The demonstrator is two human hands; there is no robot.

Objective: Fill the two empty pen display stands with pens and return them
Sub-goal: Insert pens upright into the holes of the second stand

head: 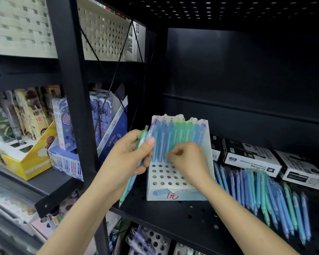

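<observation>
Status: mid-fill on one stand. Our left hand [133, 155] clamps a small bunch of spare pens [126, 191], green and blue, just left of the display stand [190, 196] on the black shelf [173, 218]. Upright pens [179, 133] fill the stand's back; the front holes are open. Our right hand [189, 161] sits curled at the first open row, and we can't tell if it pinches a pen. Next move, we reckon: pass one pen across and seat it tip-down. Loose pens [269, 196] lie further right. Second stand isn't visible.

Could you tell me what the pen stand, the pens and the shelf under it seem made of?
Pen stand: likely matte white cardboard, given its torn, ragged top edge. Pens: translucent frosted plastic, by the soft see-through barrels. Shelf: probably black painted metal, punched with regular holes.
</observation>
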